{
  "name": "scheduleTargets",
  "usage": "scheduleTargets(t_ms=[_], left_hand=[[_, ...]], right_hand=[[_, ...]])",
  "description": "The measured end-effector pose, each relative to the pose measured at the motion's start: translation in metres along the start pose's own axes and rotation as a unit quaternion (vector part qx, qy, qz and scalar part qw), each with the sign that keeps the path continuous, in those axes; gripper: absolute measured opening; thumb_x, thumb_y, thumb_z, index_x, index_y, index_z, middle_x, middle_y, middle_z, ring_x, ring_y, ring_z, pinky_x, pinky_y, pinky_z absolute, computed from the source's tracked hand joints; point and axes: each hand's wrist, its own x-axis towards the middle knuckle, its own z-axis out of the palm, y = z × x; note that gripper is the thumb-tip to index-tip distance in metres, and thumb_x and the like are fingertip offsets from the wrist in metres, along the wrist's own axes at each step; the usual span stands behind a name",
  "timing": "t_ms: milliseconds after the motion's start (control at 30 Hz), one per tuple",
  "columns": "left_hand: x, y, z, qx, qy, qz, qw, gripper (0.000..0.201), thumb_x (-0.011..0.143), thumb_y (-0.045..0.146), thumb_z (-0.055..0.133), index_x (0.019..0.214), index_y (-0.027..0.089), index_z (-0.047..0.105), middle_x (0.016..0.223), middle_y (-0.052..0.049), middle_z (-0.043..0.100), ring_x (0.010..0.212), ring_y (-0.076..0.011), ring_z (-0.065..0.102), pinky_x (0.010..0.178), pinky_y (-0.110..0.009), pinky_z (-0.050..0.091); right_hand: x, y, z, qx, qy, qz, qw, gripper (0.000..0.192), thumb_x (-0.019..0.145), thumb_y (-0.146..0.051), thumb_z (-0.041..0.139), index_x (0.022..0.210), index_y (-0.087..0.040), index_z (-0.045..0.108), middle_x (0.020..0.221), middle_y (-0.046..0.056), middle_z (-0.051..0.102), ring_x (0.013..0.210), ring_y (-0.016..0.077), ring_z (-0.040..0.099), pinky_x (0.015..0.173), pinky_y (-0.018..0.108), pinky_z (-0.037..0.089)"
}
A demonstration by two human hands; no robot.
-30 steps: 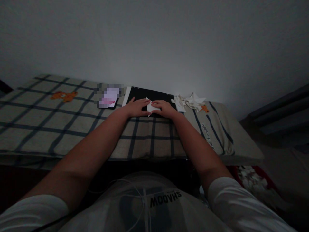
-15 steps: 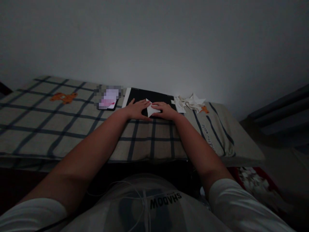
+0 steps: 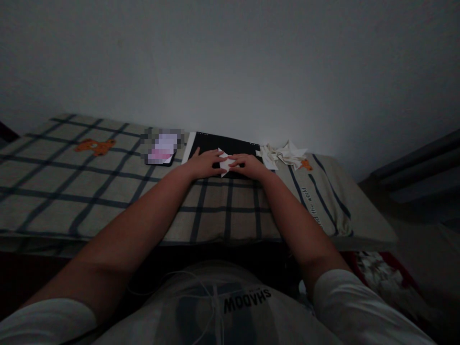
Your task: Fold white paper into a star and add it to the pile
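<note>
A small piece of folded white paper with pointed corners lies on a flat black board that has a pale left edge. My left hand holds the paper's left side, its thumb low and its fingers on the upper part. From the other side my right hand grips the right end of the paper between thumb and fingers. The fingertips of both hands are close together, and they cover part of the paper. To the right of the board rests a pile of folded white paper pieces.
A phone with a lit, partly blurred screen lies left of the board. Everything rests on a checked cloth against a grey wall. Below right, a red container holds whitish scraps. Thin white cords hang over my shirt.
My right fingers have drawn slightly right on the paper, and their thumb and fingers sit closer together. More of the paper's middle shows. The left hand has barely moved.
</note>
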Motion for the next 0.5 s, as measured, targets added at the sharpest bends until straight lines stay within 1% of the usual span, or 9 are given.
scheduleTargets(t_ms=[167,300,400,500], left_hand=[[-0.0009,0.0017,-0.0046,0.015,-0.03,0.013,0.999,0.06,0.091,0.059,0.041,0.147,0.039,0.032,0.159,0.0,0.023,0.147,-0.0285,0.016,0.111,-0.067,-0.001],[-0.0009,0.0023,-0.0047,0.023,-0.053,0.022,0.998,0.064,0.091,0.06,0.038,0.15,0.037,0.026,0.16,-0.001,0.017,0.148,-0.03,0.011,0.11,-0.067,-0.002],[-0.0012,0.0021,-0.0036,0.024,-0.043,0.026,0.998,0.064,0.091,0.061,0.036,0.15,0.037,0.028,0.161,-0.001,0.016,0.148,-0.0298,0.011,0.11,-0.067,-0.002],[-0.0011,0.0018,-0.0031,0.022,-0.039,0.028,0.999,0.063,0.091,0.061,0.038,0.149,0.038,0.029,0.16,-0.001,0.018,0.148,-0.0291,0.012,0.11,-0.067,-0.002]], right_hand=[[-0.0031,0.0028,0.0017,0.012,0.017,0.008,1.0,0.019,0.084,-0.025,0.065,0.1,-0.024,0.074,0.128,0.005,0.064,0.122,0.0189,0.057,0.109,0.04,0.041],[-0.0049,0.0047,0.0006,0.0,0.016,0.014,1.0,0.024,0.086,-0.026,0.063,0.107,-0.022,0.072,0.129,0.006,0.064,0.124,0.018,0.057,0.11,0.037,0.04],[-0.0054,0.0025,0.0001,-0.044,0.009,0.015,0.999,0.027,0.091,-0.027,0.055,0.113,-0.022,0.07,0.131,0.005,0.062,0.127,0.0177,0.054,0.111,0.037,0.04],[-0.0042,0.0009,0.002,-0.102,-0.004,0.02,0.995,0.035,0.094,-0.026,0.049,0.127,-0.024,0.061,0.139,0.004,0.055,0.133,0.018,0.047,0.114,0.04,0.036]])
